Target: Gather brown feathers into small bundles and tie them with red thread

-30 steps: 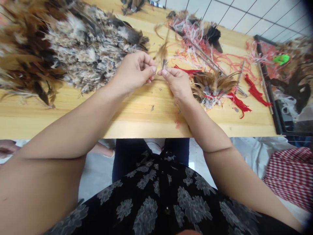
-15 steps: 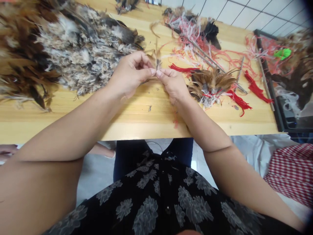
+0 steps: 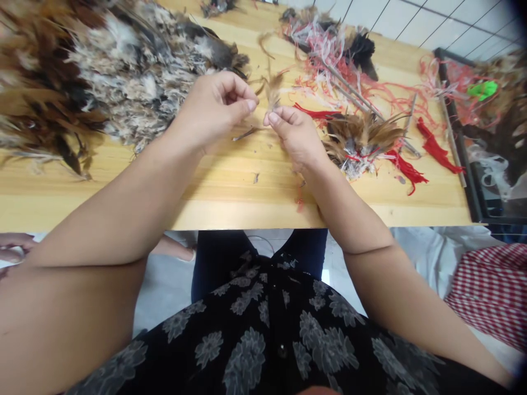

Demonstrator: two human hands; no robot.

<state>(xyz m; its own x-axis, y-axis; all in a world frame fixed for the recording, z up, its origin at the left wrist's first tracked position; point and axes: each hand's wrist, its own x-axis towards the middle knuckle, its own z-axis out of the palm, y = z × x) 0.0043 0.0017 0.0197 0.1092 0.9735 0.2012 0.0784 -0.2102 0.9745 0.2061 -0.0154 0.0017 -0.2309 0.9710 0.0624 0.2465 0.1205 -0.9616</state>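
Note:
Thumb and finger of my right hand (image 3: 294, 129) are pinched on a small brown feather (image 3: 273, 90) that points up and away from me. To its left, my left hand (image 3: 220, 104) is closed in a pinch, a short gap apart from the right. A thin brown wisp shows beside the left fingertips, but what they hold is too small to make out. Below them a loose dark feather (image 3: 246, 133) lies on the wooden table (image 3: 230, 203). Right of my right hand lies a bundle of brown feathers (image 3: 364, 137) bound with red thread.
A large heap of grey and brown feathers (image 3: 144, 71) covers the left side. Pink and white strings (image 3: 321, 49) and sticks lie at the back right. Red thread tassels (image 3: 438, 145) sit near a black-framed tray (image 3: 465, 181). Another person's hand (image 3: 16, 246) shows at lower left.
My hands were together at the feather and have moved apart. The left has drawn up and left, while the right keeps the feather. The view has shifted slightly.

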